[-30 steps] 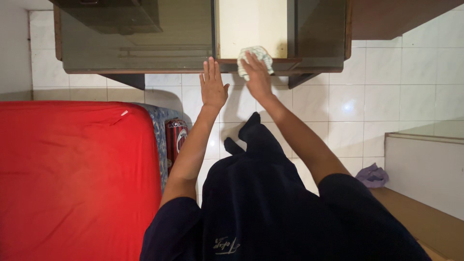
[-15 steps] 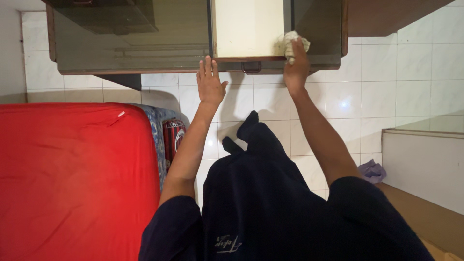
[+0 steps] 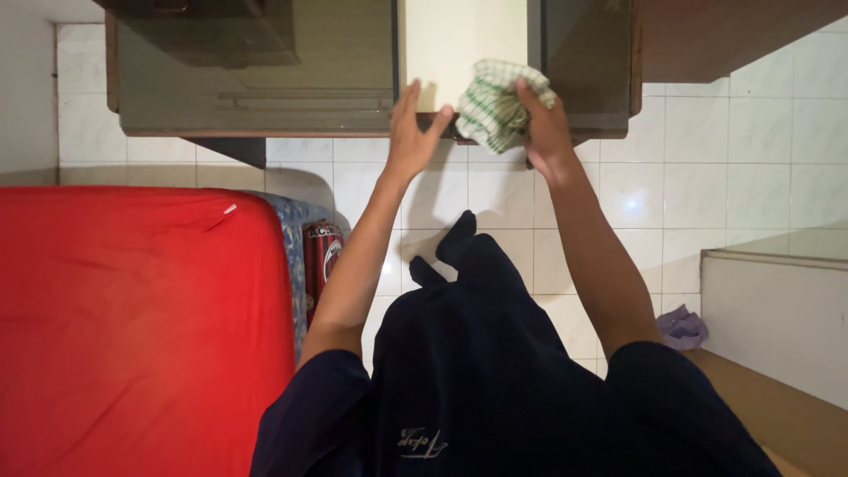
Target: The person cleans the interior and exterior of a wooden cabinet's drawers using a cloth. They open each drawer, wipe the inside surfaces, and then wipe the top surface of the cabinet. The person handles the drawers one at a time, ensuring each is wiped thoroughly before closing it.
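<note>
My right hand (image 3: 546,128) grips a crumpled green-and-white checked cloth (image 3: 491,110) in front of the front edge of an open, pale-lined drawer (image 3: 464,40). The drawer sits in a dark wooden desk with a glass top (image 3: 265,79). My left hand (image 3: 413,132) is spread, fingers apart, its fingertips at the drawer's front edge just left of the cloth. Whether it touches the cloth is unclear. The drawer handle is hidden behind the cloth.
A bed with a red sheet (image 3: 132,327) fills the left. A red cylindrical can (image 3: 321,256) stands beside it on the white tiled floor (image 3: 707,159). A purple crumpled cloth (image 3: 680,325) lies at right near a white panel (image 3: 777,318).
My right hand pulled the cloth back from the drawer's right corner toward the middle and lifted it. My left hand shifted right and up to the drawer edge.
</note>
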